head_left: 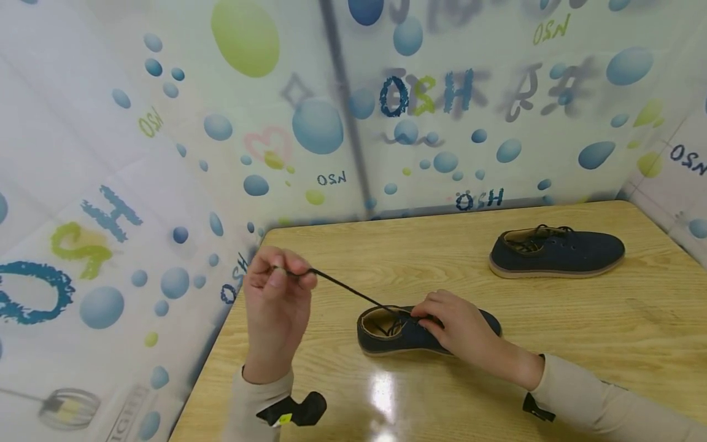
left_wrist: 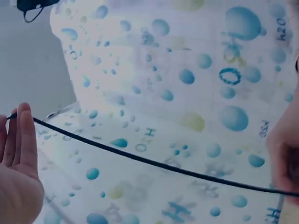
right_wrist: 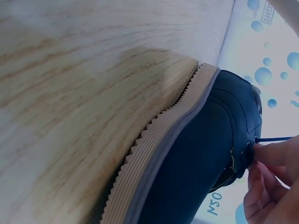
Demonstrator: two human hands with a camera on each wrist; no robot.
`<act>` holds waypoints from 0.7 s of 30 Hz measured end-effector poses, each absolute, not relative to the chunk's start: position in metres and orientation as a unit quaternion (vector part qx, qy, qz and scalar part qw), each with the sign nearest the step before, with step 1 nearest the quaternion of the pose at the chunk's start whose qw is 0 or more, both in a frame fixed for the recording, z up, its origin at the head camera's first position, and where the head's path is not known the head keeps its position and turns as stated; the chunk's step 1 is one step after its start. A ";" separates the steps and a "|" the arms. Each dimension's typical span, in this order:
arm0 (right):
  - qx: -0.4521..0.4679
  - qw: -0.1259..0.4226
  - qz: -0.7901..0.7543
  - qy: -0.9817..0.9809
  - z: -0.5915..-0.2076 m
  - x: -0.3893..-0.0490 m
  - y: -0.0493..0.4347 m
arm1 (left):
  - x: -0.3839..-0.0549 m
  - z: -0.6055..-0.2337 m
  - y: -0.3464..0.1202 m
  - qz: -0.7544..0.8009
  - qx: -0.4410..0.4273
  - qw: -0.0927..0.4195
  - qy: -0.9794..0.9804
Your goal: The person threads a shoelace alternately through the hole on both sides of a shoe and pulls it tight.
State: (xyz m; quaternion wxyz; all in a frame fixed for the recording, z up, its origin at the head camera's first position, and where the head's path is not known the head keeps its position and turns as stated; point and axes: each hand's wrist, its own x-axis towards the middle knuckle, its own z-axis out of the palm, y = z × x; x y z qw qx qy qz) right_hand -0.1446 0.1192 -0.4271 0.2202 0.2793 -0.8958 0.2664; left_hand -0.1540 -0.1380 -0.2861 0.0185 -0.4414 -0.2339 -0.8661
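A dark navy shoe (head_left: 405, 334) with a tan sole rests on the table, its toe to the right. Raised to the left of it, my left hand (head_left: 278, 294) pinches the end of a black shoelace (head_left: 348, 287) between thumb and fingers. The lace runs taut down to the shoe's eyelets. Over the lacing, my right hand (head_left: 461, 325) grips the shoe at the eyelet edge with thumb and fingertips, hiding part of the upper. In the right wrist view, the lace (right_wrist: 275, 139) leaves an eyelet just beside the thumb.
A matching navy shoe (head_left: 558, 253), its lace threaded, stands at the back right of the wooden table (head_left: 580, 319). Behind and to the left hangs a pale curtain (head_left: 177, 153) printed with bubbles and letters, close along the table's edges.
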 end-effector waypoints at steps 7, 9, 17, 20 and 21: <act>0.287 0.230 0.266 -0.891 -0.427 -0.145 0.120 | -0.167 -0.279 -0.157 -0.901 -0.348 0.140 -0.217; 0.287 0.231 0.265 -0.891 -0.427 -0.145 0.121 | -0.170 -0.280 -0.159 -0.904 -0.333 0.159 -0.218; 0.286 0.233 0.252 -0.895 -0.427 -0.146 0.121 | -0.178 -0.284 -0.159 -0.896 -0.310 0.215 -0.233; 0.289 0.234 0.248 -0.895 -0.427 -0.146 0.121 | -0.180 -0.286 -0.158 -0.891 -0.312 0.223 -0.244; 0.289 0.233 0.248 -0.895 -0.427 -0.147 0.121 | -0.181 -0.287 -0.157 -0.887 -0.313 0.227 -0.250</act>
